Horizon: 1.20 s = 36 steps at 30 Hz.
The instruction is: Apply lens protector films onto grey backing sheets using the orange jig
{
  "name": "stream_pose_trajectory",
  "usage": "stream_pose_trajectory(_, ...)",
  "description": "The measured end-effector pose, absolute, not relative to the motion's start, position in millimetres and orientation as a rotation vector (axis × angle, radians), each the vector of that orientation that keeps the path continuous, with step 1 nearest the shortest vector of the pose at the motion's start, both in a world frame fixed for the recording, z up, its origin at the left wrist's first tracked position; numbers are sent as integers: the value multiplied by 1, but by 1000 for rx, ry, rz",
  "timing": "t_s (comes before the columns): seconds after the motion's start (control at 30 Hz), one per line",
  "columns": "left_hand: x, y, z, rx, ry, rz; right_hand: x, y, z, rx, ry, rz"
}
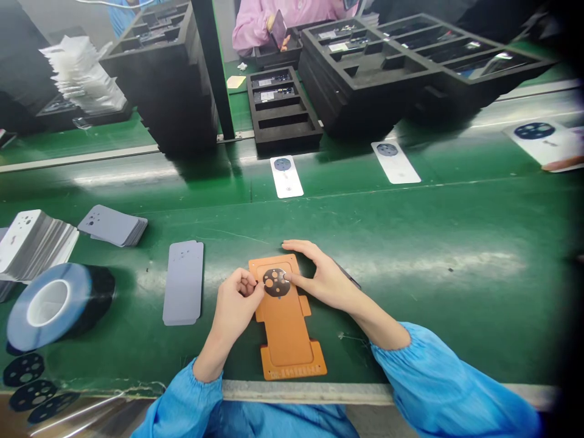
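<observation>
An orange fixture plate (288,334) lies in front of me near the table edge. On its upper part sits a round black sticker (277,287) with several holes. My left hand (238,299) is closed in a pinch at the sticker's left edge. My right hand (326,278) rests its thumb on the sticker's right side, its other fingers stretched out beyond the plate. A thin dark object (349,275), partly hidden, shows behind that hand. Left of the plate lie grey phone-back sheets (183,286).
A large tape roll (39,307) trails black stickers (33,395) over the front edge. White sheets (34,243) and grey sheets (114,225) are stacked at left. White panels (286,177) lie ahead. Black trays (285,112) stand behind, with a co-worker's pink sleeve (250,30).
</observation>
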<state>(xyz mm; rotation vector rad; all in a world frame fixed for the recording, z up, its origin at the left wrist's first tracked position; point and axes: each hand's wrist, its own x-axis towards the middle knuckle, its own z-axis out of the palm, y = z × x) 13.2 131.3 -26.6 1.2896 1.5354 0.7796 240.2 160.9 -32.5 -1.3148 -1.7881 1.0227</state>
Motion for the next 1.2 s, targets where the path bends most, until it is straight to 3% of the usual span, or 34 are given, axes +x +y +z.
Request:
stream_pose_trajectory(0.6,10,127,-19,1340,1609,861,244,159,-35,-1304,-1763,1066)
stream_pose_trajectory(0.77,-26,106,-15,1924,1974,947,244,159,-31,-1351,-1711,1115)
stream_pose_trajectory(0.9,-66,87,-27,2160,2236,806,244,158,-28,-1373,-1687,1118)
stream_pose_trajectory(1.03,-83,71,-36,2166,2219,792,243,159,-27,-1361,-1667,1105)
stream_pose_trajectory(1.2,-76,63,-22,2159,2152,1037,243,159,-24,-1360,-1619,1121)
